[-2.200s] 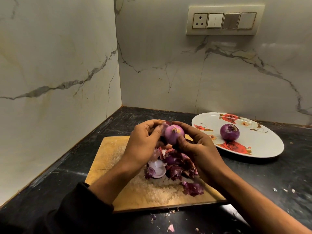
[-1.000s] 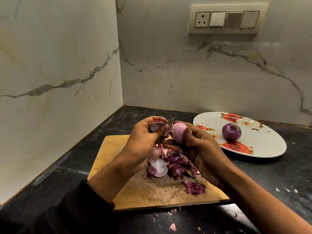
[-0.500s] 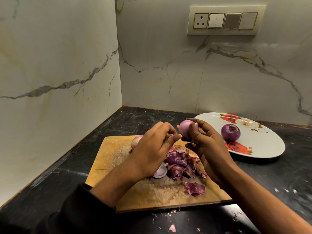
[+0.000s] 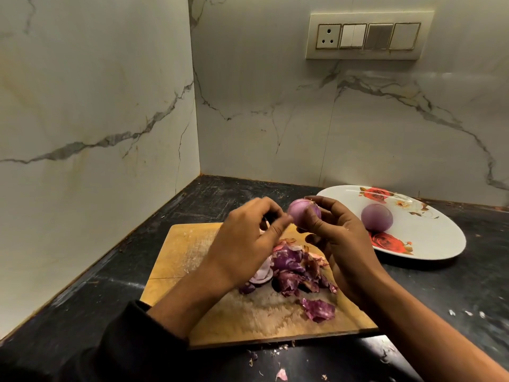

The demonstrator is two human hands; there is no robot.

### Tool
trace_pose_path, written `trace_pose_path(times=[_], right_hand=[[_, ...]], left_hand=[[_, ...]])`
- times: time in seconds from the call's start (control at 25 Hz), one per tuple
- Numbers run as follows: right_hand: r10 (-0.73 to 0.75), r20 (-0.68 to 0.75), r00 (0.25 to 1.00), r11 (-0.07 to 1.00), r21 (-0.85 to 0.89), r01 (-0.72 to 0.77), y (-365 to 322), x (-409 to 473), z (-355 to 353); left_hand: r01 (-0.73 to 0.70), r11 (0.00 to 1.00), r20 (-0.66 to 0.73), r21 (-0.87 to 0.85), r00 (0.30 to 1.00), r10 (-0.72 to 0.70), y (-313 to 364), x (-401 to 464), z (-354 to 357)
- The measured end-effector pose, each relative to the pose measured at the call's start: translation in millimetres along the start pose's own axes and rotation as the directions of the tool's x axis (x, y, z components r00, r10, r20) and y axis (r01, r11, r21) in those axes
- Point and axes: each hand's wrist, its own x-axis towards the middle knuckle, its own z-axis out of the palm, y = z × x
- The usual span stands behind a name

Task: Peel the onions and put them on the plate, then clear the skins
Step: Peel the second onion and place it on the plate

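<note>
Dark stone worktop (image 4: 454,293), scuffed, with pale streaks, running into a corner. Wooden cutting board (image 4: 190,249) lies flat on it near the front edge, surface scored and whitened in patches. Two marble-look wall panels (image 4: 91,100) meet at the corner, grey and rust veins crossing both. On the back wall, upper right, a cream switch plate (image 4: 369,35): one round-pin socket at its left end, then a row of rocker switches to the right.
</note>
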Motion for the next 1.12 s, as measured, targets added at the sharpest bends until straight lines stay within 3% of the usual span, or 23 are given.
trace_pose_path(times=[0.08,0.24,0.44,0.68,0.84,1.12], right_hand=[[0.001,0.047,0.999,1.0,0.001,-0.001,-0.2,-0.1,-0.2],[-0.007,0.123,0.992,0.999,-0.032,0.01,-0.1,-1.8,2.3],[-0.048,0.124,0.991,0.992,-0.108,0.061,1.7,-3.0,2.6],[-0.059,0.112,0.992,0.99,-0.118,0.072,4.0,-3.3,2.6],[-0.051,0.119,0.992,0.992,-0.105,0.063,3.8,-3.5,2.8],[-0.045,0.103,0.994,0.992,-0.114,0.057,4.3,-2.1,1.7]], left_hand=[[0.052,0.998,-0.093,-0.045,0.994,-0.056,-0.1,1.7,-2.4],[0.085,0.989,-0.041,-0.122,0.995,-0.091,2.1,1.4,-5.5],[0.059,0.994,-0.035,-0.094,0.997,-0.063,-0.3,1.4,-5.0],[0.038,0.999,-0.032,-0.036,0.999,-0.039,-1.2,0.4,-4.0],[0.089,0.989,-0.002,-0.119,0.996,-0.09,-1.5,0.2,-2.5],[0.057,0.997,-0.007,-0.045,0.998,-0.057,-3.1,0.2,-4.0]])
